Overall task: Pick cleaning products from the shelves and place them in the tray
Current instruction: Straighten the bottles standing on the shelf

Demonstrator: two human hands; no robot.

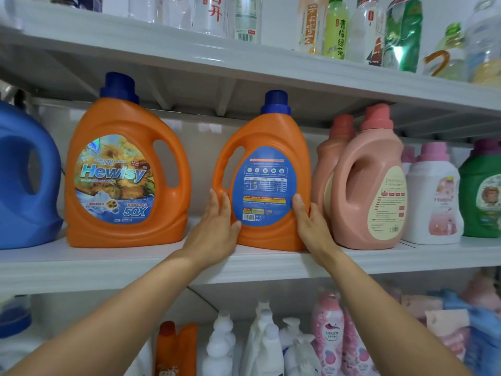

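Note:
An orange detergent jug [271, 131] with a blue cap stands on the middle shelf [135, 259], its blue back label facing me. My left hand [218, 229] holds its lower left side, fingers up along the handle edge and thumb on the front. My right hand [310, 225] grips its lower right side, thumb on the label and fingers round the far side. A second, larger orange Hewisy jug [124, 169] stands to the left. No tray is in view.
A blue jug [24, 180] stands at the far left. Two pink jugs [366, 180], a white bottle [433, 199] and a green bottle [482, 194] stand right of the held jug. Drink bottles fill the upper shelf [271, 63]; white, pink and orange bottles crowd the lower one.

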